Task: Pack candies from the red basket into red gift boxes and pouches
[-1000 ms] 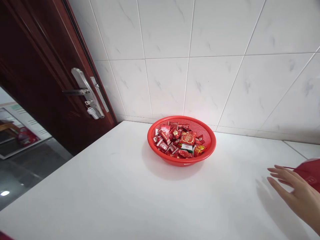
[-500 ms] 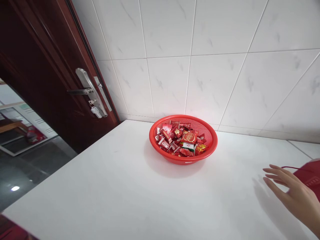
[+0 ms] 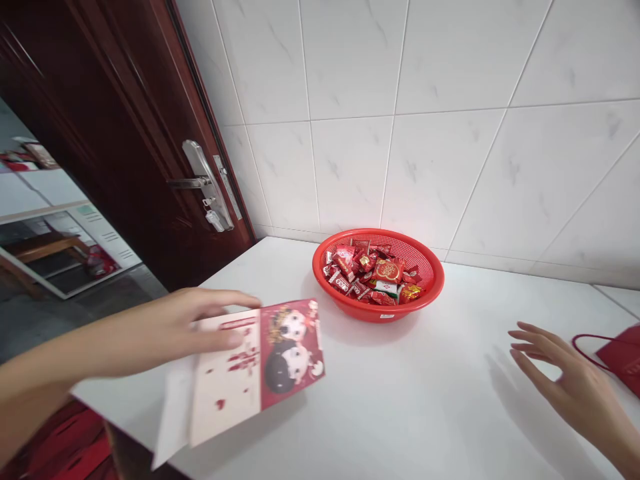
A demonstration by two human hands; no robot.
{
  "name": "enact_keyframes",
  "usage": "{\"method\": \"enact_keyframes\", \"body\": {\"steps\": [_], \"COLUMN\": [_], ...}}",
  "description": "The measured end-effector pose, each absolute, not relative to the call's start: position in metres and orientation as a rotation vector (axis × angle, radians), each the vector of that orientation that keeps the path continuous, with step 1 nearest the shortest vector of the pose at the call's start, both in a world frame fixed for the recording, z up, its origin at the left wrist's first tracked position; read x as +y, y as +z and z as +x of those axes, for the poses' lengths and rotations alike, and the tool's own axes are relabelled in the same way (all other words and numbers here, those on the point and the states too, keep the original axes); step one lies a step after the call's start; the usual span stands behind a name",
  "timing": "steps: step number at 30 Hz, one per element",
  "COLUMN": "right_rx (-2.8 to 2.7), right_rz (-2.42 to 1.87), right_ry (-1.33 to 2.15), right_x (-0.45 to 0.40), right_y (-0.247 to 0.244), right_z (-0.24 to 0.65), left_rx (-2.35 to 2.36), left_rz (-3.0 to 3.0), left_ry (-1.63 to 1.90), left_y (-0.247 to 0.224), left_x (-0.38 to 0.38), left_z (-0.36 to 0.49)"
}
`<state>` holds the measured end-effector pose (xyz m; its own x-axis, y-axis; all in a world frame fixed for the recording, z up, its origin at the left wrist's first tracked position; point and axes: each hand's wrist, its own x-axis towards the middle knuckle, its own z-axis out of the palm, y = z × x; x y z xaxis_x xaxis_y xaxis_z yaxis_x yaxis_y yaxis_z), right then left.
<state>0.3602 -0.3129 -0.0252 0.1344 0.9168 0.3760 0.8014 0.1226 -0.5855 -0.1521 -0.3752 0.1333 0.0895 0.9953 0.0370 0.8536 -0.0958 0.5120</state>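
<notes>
My left hand (image 3: 200, 330) grips a flat red and cream card box (image 3: 255, 367) printed with two cartoon figures, held over the left part of the white table. A white flap shows at the box's left side. My right hand (image 3: 565, 383) is held above the table at the right, fingers apart and holding nothing. Just beyond it lies part of a red bag (image 3: 623, 357) with a cord handle. Between and behind the hands, a red plastic basket (image 3: 385, 313) holds several wrapped candies (image 3: 387, 271).
A white tiled wall (image 3: 450, 167) runs behind the white table (image 3: 400, 400). At the left stands a dark red door (image 3: 125, 133) with a metal handle and keys. Red fabric (image 3: 70, 447) shows at the lower left.
My left hand has come into view from the left with the card box. My right hand has shifted slightly left. The basket and door appear further right as the view has turned.
</notes>
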Motion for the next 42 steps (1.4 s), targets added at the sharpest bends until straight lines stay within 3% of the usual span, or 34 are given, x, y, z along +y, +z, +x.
{"method": "enact_keyframes", "body": {"steps": [3, 9, 14, 18, 26, 30, 38, 42], "right_rx": [-1.743, -1.968, -2.029, -2.003, -2.127, -2.099, -2.111, -2.201], "right_rz": [-1.539, -1.149, -1.069, -1.043, -1.046, -0.971, -0.688, -0.6], "right_ry": [0.268, 0.527, 0.976, 1.113, 1.02, 0.913, 0.271, 0.283], "right_x": [-0.322, -0.336, -0.337, -0.335, -0.343, -0.348, -0.359, -0.357], "right_y": [-0.021, -0.019, -0.031, -0.04, -0.046, -0.036, 0.004, 0.026], "right_z": [0.338, 0.266, 0.23, 0.223, 0.215, 0.22, 0.223, 0.216], "left_rx": [1.422, 1.16, 0.922, 0.764, 0.69, 0.745, 0.788, 0.967], "left_rz": [1.951, 2.342, 2.416, 2.198, 1.74, 1.774, 2.177, 2.303], "left_ry": [0.108, -0.093, -0.041, 0.098, 0.441, 0.569, 0.648, 0.587], "left_y": [0.143, 0.14, 0.133, 0.112, 0.042, 0.057, 0.092, 0.084], "left_x": [-0.329, -0.289, -0.282, -0.273, -0.267, -0.273, -0.339, -0.366], "left_z": [-0.118, -0.033, 0.003, 0.011, 0.017, 0.003, -0.043, -0.046]}}
